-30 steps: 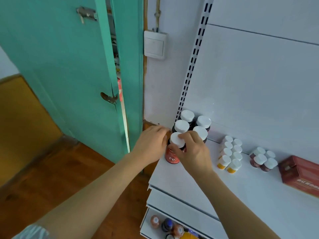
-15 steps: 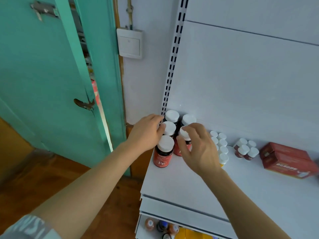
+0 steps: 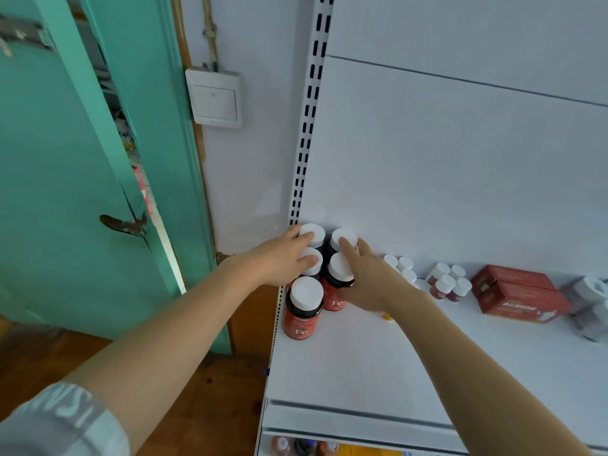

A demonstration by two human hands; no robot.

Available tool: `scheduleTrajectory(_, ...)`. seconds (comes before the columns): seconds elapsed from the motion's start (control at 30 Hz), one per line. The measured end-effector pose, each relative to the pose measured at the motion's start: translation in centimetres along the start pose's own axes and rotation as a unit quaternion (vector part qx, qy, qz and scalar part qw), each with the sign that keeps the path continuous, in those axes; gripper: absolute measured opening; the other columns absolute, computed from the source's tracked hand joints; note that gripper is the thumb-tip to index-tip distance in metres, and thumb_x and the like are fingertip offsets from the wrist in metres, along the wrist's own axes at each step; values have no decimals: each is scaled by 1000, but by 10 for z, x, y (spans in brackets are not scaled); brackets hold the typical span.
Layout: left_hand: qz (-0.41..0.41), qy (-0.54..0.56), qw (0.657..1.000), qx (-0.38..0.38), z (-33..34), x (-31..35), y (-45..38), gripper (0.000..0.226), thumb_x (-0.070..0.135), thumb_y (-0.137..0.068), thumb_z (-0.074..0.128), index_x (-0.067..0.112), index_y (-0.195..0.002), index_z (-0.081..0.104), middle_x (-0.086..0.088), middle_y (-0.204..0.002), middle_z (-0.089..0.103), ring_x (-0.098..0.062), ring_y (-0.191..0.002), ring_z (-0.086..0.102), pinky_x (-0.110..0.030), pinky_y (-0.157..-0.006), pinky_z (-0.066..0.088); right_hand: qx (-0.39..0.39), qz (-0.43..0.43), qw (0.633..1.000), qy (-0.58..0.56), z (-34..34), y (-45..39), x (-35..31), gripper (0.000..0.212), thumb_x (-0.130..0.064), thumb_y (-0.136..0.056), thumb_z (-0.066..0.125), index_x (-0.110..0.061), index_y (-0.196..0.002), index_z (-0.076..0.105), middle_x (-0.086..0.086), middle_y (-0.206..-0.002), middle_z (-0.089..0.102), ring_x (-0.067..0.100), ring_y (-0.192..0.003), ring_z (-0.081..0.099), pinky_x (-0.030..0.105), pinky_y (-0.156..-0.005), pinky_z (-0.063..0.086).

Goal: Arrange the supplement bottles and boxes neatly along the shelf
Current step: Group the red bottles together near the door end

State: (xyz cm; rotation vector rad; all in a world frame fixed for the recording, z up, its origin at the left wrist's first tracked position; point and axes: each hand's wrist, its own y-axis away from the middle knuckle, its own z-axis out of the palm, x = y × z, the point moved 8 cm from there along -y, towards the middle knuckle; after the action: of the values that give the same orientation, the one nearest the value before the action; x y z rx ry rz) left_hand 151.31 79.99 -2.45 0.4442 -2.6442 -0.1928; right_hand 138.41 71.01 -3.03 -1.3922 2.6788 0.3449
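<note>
**Both hands on the red bottles at the shelf's left end**

The front bottle (image 3: 303, 309) carries a red label with large white letters "Fe" and a smaller line of print above, too blurred to read. The bottle behind it to the right (image 3: 336, 284) shows the same "Fe" low on its label. The red boxes (image 3: 516, 294) further right bear a pale strip of writing along the front face that cannot be made out. The grey sleeve (image 3: 62, 419) on the left arm has pale block letters, only partly in view.

The shelf (image 3: 362, 366) is flat white metal with a white back panel and a slotted upright rail (image 3: 311, 110) at its left edge. Beside it are a white wall switch (image 3: 215, 97), a teal door (image 3: 65, 159) standing ajar, and brown wooden floor (image 3: 214, 399) below.

The red bottles are dark with white round caps, standing upright in two rows in the back left corner of the shelf, touching one another. The left hand (image 3: 279, 258) lies with relaxed fingers over the caps of the two bottles in the left row, resting on them without curling round. The right hand (image 3: 368, 278) wraps its thumb and fingers round the second bottle, its forefinger reaching onto the cap of the bottle behind (image 3: 343, 240). Right of that hand stand small white-capped bottles (image 3: 399, 266), then four small reddish bottles (image 3: 447, 284), near the boxes.
</note>
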Motion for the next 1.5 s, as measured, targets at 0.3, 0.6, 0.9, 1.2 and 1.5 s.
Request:
scheduleTrajectory(0.3, -11, 46, 999, -8, 6, -1, -3, 63, 43, -104, 36, 25, -157, 8, 7, -164, -14, -23, -147, 24, -36, -113, 28, -4, -3, 1000, -14, 4, -4, 0, 95, -39, -83, 69, -27, -153, 6, 9, -155, 18, 36, -115, 55, 44, -89, 49)
scheduleTrajectory(0.6, -6, 88, 995, 34, -4, -3, 5, 64, 47, -102, 37, 29, -156, 8, 10, -164, -7, -21, -146, 27, -42, -116, 29, 3, 13, 1000, 9, -10, 14, -5, 97, -48, -85, 66, -31, -154, 0, 10, -162, -4, 40, -128, 47, 44, -96, 45)
scheduleTrajectory(0.9, 77, -61, 992, 74, -3, 24, 72, 93, 79, -78, 52, 36, -153, 17, 19, -161, -2, -17, -136, 39, -36, -100, 45, 132, -47, 987, 77, -17, 54, -34, 61, -43, -88, 58, -27, -143, 40, 6, -157, 24, 30, -134, 38, 40, -94, 44)
scheduleTrajectory(1.2, 54, -75, 995, 48, 21, 15, 70, 83, 51, -90, 61, 30, -155, 14, 10, -164, -10, -23, -133, 47, -35, -98, 48, 167, -18, 983, 78, -4, 51, -31, 49, -11, -88, 62, -20, -135, 53, 10, -136, 51, 34, -97, 60, 35, -67, 48)
scheduleTrajectory(1.5, 55, -43, 997, 35, 28, 15, 67, 83, 43, -94, 60, 26, -156, 8, 9, -163, -17, -23, -139, 39, -34, -101, 46, 203, -36, 975, 84, -1, 52, -32, 58, 0, -61, 81, -14, -115, 67, 12, -110, 65, 34, -67, 62, 29, -43, 44)
